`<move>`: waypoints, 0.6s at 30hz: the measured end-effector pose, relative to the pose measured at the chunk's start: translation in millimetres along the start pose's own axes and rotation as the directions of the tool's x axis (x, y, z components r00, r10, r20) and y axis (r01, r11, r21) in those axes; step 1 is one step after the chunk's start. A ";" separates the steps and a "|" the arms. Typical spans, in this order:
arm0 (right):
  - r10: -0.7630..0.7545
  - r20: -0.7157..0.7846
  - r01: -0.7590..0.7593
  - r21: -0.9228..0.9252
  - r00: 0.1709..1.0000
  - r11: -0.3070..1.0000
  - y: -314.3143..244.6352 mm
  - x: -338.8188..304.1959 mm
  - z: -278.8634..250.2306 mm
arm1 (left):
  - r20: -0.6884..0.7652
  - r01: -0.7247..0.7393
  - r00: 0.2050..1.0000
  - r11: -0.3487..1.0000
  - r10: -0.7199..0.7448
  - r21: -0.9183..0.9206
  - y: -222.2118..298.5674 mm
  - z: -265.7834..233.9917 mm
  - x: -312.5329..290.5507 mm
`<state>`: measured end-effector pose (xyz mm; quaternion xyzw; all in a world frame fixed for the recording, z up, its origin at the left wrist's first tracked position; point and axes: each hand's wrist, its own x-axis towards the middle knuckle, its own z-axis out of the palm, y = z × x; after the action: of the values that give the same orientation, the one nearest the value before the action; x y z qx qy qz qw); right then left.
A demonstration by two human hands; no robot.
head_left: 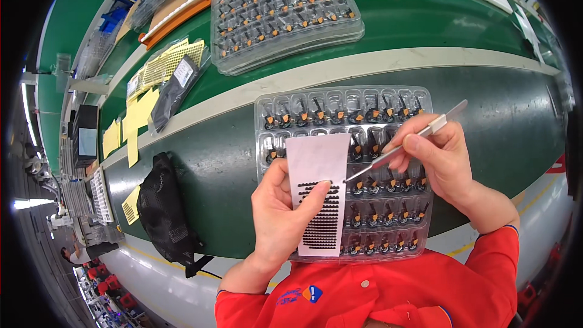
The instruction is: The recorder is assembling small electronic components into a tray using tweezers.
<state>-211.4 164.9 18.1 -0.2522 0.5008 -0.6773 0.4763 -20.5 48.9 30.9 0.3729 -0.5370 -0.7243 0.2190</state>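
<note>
My left hand [276, 218] pinches a white backing sheet [317, 155], its thumb across the front and fingers behind. Rows of small black pieces fill the sheet's lower half; the upper half is bare. In my right hand [446, 158] is a pair of slim metal tweezers [388, 157], slanting down to the left. Their tip is at the sheet's right edge, near my left thumb; whether it grips a piece is too small to tell. Under both hands lies a clear plastic tray [388, 254] of black parts with orange spots, partly hidden by the sheet.
Beyond a pale divider, stacked clear trays [291, 48] hold similar parts. To the left are yellow sheets [138, 112], a black packet with a white label [173, 94], and a black mesh item [163, 206]. An orange-edged holder [176, 18] stands at the far left.
</note>
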 end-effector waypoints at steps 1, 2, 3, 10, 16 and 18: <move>-0.012 -0.023 0.012 -0.026 1.000 1.000 -1.6 2.9 -2.2 | -0.027 -0.020 0.999 1.000 0.020 0.002 0.2 -2.0 -0.2; -0.024 -0.046 0.022 -0.053 0.999 0.998 -3.2 6.3 -4.5 | -0.055 -0.038 0.998 0.999 0.038 0.005 0.4 -4.4 -0.5; -0.039 -0.073 0.033 -0.083 0.997 0.996 -5.1 8.1 -8.8 | -0.077 -0.057 0.995 0.998 0.057 0.005 0.2 -4.6 0.2; -0.063 -0.098 0.037 -0.250 0.993 0.968 -5.6 17.3 -26.6 | -0.252 -0.140 0.961 0.986 0.112 -0.094 1.5 -13.3 3.8; -0.032 -0.058 0.016 -0.261 0.998 0.965 -7.4 21.0 -19.3 | -0.335 -0.173 0.933 0.981 0.132 -0.093 -1.4 -17.4 7.6; -0.008 -0.047 -0.003 -0.242 0.999 0.970 -5.9 22.4 -17.2 | -0.324 -0.176 0.937 0.979 0.133 -0.107 -0.8 -18.0 8.8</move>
<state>-237.2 152.6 14.1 -0.2928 0.5904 -0.6178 0.4291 -11.9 31.9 24.8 0.4248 -0.4730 -0.6703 0.3829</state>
